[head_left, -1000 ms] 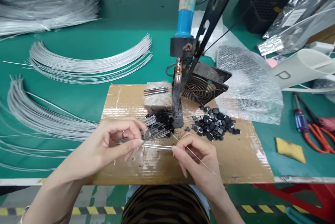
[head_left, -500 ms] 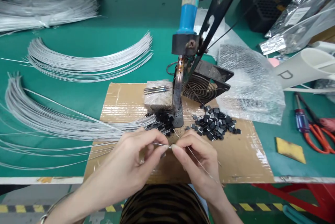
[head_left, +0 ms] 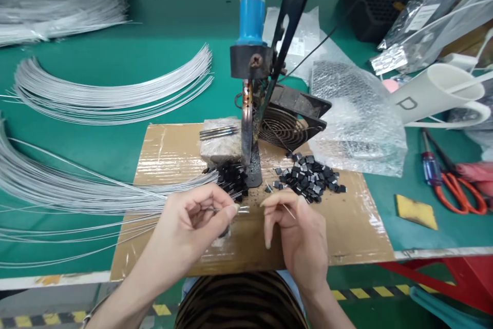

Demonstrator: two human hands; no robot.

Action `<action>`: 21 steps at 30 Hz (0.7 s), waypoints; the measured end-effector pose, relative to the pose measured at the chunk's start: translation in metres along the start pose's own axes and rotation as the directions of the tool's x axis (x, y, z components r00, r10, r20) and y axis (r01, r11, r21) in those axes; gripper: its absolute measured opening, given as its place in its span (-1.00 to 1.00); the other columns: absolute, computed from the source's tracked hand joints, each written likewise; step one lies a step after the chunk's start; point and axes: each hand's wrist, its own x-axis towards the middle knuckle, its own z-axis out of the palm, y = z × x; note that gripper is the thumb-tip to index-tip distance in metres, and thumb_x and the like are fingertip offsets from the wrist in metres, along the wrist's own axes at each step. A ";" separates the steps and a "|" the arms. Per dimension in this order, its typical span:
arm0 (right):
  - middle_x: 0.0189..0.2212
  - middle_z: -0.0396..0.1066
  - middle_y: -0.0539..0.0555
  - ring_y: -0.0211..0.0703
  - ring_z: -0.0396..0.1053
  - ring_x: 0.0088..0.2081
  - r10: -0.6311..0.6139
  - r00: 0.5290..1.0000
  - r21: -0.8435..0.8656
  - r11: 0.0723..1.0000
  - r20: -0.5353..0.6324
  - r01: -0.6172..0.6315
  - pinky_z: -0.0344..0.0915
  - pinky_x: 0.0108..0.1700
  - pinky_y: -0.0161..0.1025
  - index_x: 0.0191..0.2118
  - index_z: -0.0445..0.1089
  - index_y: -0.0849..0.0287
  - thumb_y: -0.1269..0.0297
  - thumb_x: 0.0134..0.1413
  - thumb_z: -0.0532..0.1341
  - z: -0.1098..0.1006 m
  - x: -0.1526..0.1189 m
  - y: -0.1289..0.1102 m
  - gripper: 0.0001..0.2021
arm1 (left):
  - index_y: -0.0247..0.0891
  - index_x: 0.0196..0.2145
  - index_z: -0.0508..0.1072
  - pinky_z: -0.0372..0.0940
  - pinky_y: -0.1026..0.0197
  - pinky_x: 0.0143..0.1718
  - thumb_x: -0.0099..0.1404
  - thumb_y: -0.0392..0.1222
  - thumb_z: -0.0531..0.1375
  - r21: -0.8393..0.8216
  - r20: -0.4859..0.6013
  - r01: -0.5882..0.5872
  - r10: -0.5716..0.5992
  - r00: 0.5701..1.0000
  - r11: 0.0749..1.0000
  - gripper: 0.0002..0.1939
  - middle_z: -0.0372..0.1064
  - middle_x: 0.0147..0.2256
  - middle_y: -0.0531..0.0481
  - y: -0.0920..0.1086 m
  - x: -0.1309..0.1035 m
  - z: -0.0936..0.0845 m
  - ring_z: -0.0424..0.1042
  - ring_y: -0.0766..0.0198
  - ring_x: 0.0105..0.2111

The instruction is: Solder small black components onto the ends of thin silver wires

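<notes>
My left hand [head_left: 200, 221] pinches a thin grey cable between thumb and forefinger. The split cable ends [head_left: 242, 210] stick out past the fingertips toward the right. A little apart from them, my right hand [head_left: 296, 231] has its fingers loosely curled, with a thin length of solder wire [head_left: 288, 211] lodged between them. Just beyond both hands, a blue-handled soldering iron [head_left: 248, 26] points downward in a black stand. Left of its tip lie cables with black ends [head_left: 233, 180]. Small black connectors [head_left: 310, 175] form a pile behind my right hand.
Cardboard [head_left: 154, 149] covers the work spot. A wrapped block [head_left: 219, 152] with metal rods and a small fan [head_left: 287, 126] stand near the iron. Bundled grey cables [head_left: 111, 100] lie left. A yellow sponge [head_left: 416, 211], scissors [head_left: 458, 193] and a white mug [head_left: 431, 95] are right.
My hands have drawn apart. The right fingers have left the cable ends and loosened, still with the solder wire. The left hand keeps its pinch, and the whole view has shifted slightly.
</notes>
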 end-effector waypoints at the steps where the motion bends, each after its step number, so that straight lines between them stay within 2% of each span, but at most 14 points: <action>1: -0.41 0.44 0.02 -0.31 0.42 -0.54 0.014 1.000 0.015 1.000 0.020 -0.014 0.30 -0.48 -0.28 -0.14 0.63 0.13 0.00 0.55 0.00 0.001 -0.001 0.000 -0.51 | -0.25 -0.45 0.54 0.12 0.36 -0.47 0.28 -0.09 0.34 -0.002 -0.009 -0.008 0.008 1.000 1.000 -0.79 0.36 -0.54 0.06 -0.001 0.000 0.000 0.25 0.38 -0.50; 3: -0.39 0.49 0.05 -0.27 0.48 -0.49 0.025 0.999 0.004 1.000 0.042 -0.025 0.39 -0.44 -0.28 -0.10 0.65 0.12 0.01 0.54 0.01 0.005 -0.002 -0.001 -0.51 | -0.24 -0.44 0.56 0.14 0.38 -0.48 0.28 -0.11 0.35 0.000 -0.007 -0.036 0.036 0.999 0.999 -0.81 0.38 -0.54 0.07 -0.003 0.003 -0.001 0.27 0.39 -0.51; 6: -0.36 0.52 0.03 -0.31 0.51 -0.49 0.052 0.997 -0.034 0.998 0.060 -0.050 0.45 -0.41 -0.33 -0.12 0.68 0.07 0.13 0.48 0.18 0.012 -0.003 -0.001 -0.70 | -0.23 -0.42 0.58 0.16 0.41 -0.52 0.29 -0.15 0.36 0.003 0.039 -0.101 0.101 0.994 0.995 -0.84 0.40 -0.55 0.08 -0.009 0.007 -0.003 0.29 0.40 -0.53; 9: -0.35 0.53 0.00 -0.36 0.52 -0.51 0.102 0.991 0.008 0.995 0.086 -0.103 0.48 -0.42 -0.39 -0.12 0.69 0.05 0.20 0.41 0.29 0.017 -0.003 -0.001 -0.81 | -0.21 -0.40 0.58 0.19 0.41 -0.53 0.31 -0.16 0.35 0.018 0.045 -0.144 0.143 0.989 0.989 -0.86 0.42 -0.55 0.09 -0.010 0.007 -0.003 0.31 0.40 -0.54; 13: -0.39 0.56 0.01 -0.32 0.51 -0.52 0.146 0.986 0.109 0.982 0.083 -0.155 0.53 -0.46 -0.39 -0.16 0.70 0.07 0.24 0.31 0.38 0.021 -0.002 -0.002 -0.88 | -0.22 -0.39 0.58 0.21 0.37 -0.49 0.34 -0.12 0.33 0.091 -0.018 -0.135 0.137 0.990 0.987 -0.83 0.47 -0.50 0.05 -0.008 0.000 -0.002 0.37 0.36 -0.50; 21: -0.49 0.60 0.02 -0.28 0.51 -0.53 0.223 0.972 0.193 0.953 0.076 -0.234 0.53 -0.48 -0.38 -0.22 0.70 0.10 0.27 0.22 0.45 0.023 -0.001 -0.004 -0.93 | -0.20 -0.37 0.56 0.11 0.31 -0.55 0.40 -0.10 0.28 0.252 -0.005 -0.223 0.232 0.973 0.942 -0.80 0.47 -0.50 0.04 -0.009 -0.003 -0.003 0.33 0.35 -0.54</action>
